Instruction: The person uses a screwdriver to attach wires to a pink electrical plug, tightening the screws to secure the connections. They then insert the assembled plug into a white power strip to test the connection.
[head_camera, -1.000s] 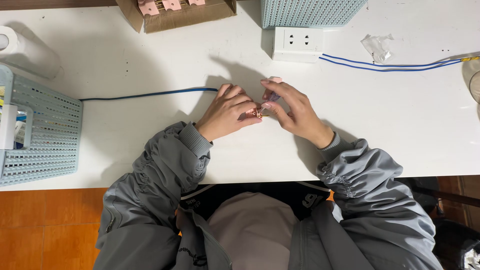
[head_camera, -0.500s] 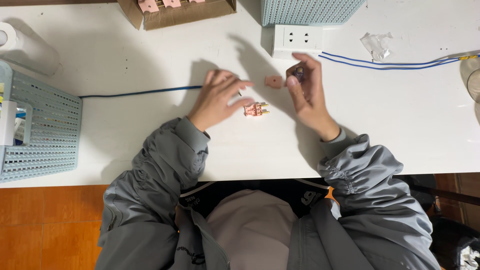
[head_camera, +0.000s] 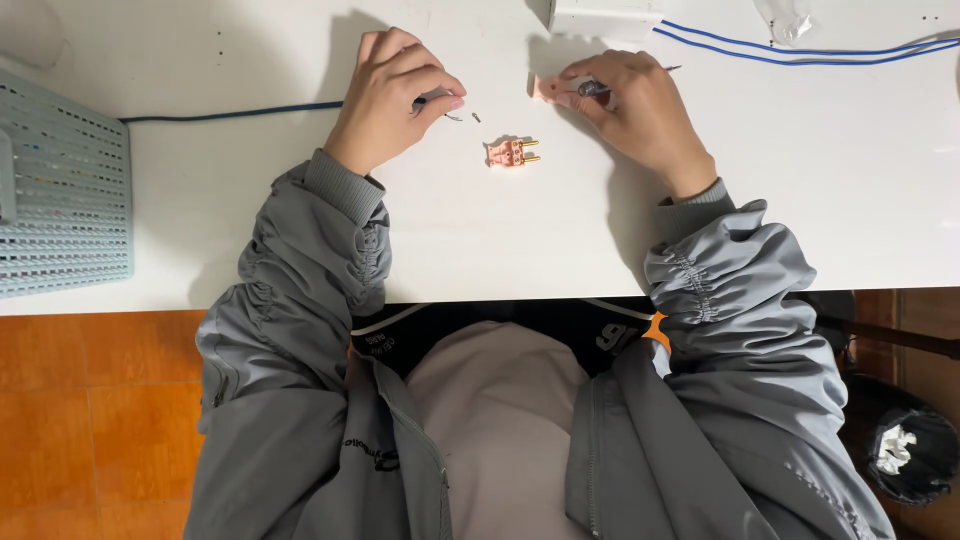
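A small pink plug body with two brass prongs (head_camera: 511, 152) lies on the white table (head_camera: 500, 240) between my hands. My left hand (head_camera: 395, 92) pinches the bare end of a dark blue cable (head_camera: 230, 112) that runs off to the left. My right hand (head_camera: 635, 105) is closed around a thin dark-handled tool, probably a screwdriver (head_camera: 600, 88), its shaft sticking out to the right. A flat pink plug cover (head_camera: 547, 88) lies just left of that hand. Tiny metal bits (head_camera: 474, 117), maybe screws, lie near the left fingertips.
A pale blue mesh basket (head_camera: 60, 190) stands at the left edge. A white socket block (head_camera: 605, 15) sits at the top, with two blue wires (head_camera: 800, 48) trailing right past clear plastic scrap (head_camera: 785, 15). A dark bin (head_camera: 915, 455) stands on the floor at the right.
My hands were together over the plug, then drew apart. The plug body now lies alone on the table, the cover beside my right hand. The view has shifted so things appear higher.
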